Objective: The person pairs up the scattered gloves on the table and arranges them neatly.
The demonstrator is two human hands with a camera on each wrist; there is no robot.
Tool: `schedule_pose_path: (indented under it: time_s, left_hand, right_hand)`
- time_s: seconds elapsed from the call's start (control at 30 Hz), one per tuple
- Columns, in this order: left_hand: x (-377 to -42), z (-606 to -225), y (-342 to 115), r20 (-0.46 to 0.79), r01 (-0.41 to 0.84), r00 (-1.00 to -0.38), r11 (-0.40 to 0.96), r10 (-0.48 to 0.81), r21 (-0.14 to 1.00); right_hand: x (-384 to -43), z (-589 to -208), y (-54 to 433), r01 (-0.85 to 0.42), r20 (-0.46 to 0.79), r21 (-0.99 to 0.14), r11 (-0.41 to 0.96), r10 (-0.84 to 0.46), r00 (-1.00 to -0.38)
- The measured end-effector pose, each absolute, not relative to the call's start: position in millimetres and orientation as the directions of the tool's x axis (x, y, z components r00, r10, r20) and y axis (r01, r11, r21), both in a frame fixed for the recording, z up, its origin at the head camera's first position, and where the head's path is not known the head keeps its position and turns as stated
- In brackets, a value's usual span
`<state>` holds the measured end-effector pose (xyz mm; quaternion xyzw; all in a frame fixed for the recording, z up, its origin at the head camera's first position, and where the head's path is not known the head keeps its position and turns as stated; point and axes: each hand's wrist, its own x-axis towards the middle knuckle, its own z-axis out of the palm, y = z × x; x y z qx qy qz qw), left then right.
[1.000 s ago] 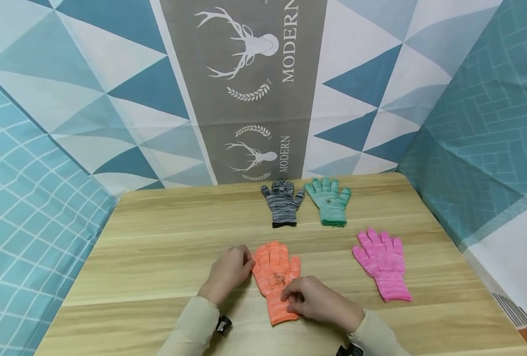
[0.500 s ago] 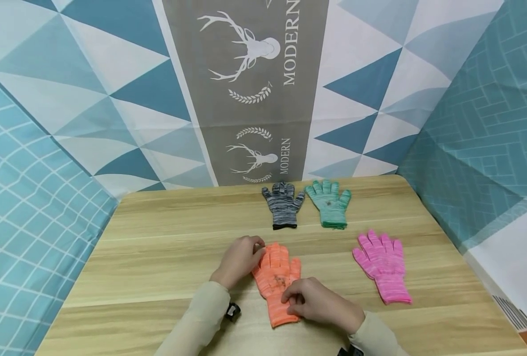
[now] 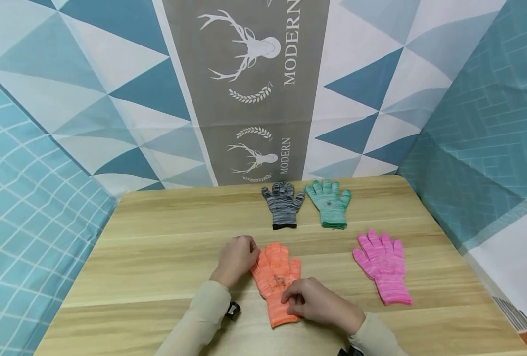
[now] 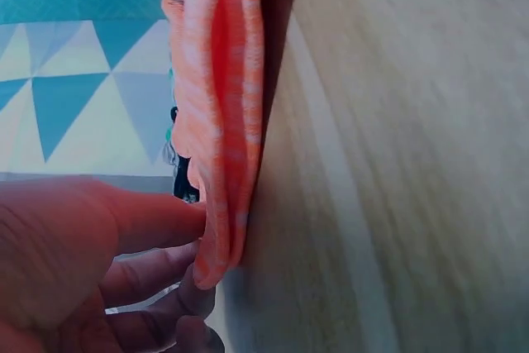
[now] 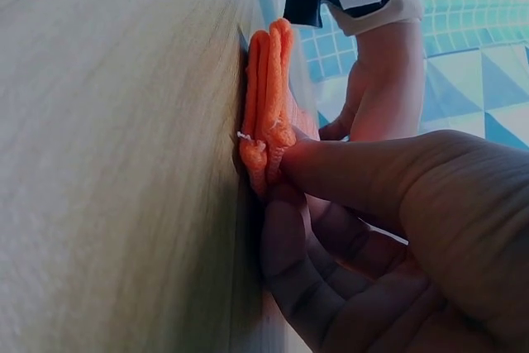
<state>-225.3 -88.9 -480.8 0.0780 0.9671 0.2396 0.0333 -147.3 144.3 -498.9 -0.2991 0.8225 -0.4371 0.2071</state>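
An orange knitted glove (image 3: 275, 282) lies on the table, fingers pointing away and a dark mark on its palm. My left hand (image 3: 235, 258) is at its left side, and in the left wrist view the thumb and fingertips (image 4: 202, 279) pinch the end of a glove finger (image 4: 216, 204). At the cuff, my right hand (image 3: 318, 300) pinches the right edge. The right wrist view shows several layers of the orange cuff (image 5: 269, 88) between thumb and forefinger, with loose white thread at the edge.
Toward the back lie a dark grey glove (image 3: 283, 207) and a green glove (image 3: 331, 205) side by side. A pink glove (image 3: 385, 269) rests to the right. The wooden table (image 3: 156, 247) meets a patterned cloth backdrop (image 3: 263, 109) behind and at both sides.
My left hand first moved right and up over the glove's fingertips, then drew back left to its outer finger. My right hand has stayed on the cuff.
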Motion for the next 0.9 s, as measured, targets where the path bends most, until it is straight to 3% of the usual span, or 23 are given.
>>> schedule_pose_path:
  time_s: [0.3,0.9]
  left_hand:
    - [-217,-474,-102,-0.064,0.073,-0.99,0.848,0.124,0.525]
    - [-208,-480,-105,-0.008,0.148,-0.985,0.856,0.175,0.495]
  right_hand:
    - [-148,-499,142,-0.307,-0.083,-0.844,0.441,-0.672,-0.736]
    - [-146,-496,144,-0.302,-0.086,-0.846,0.439,-0.673,-0.735]
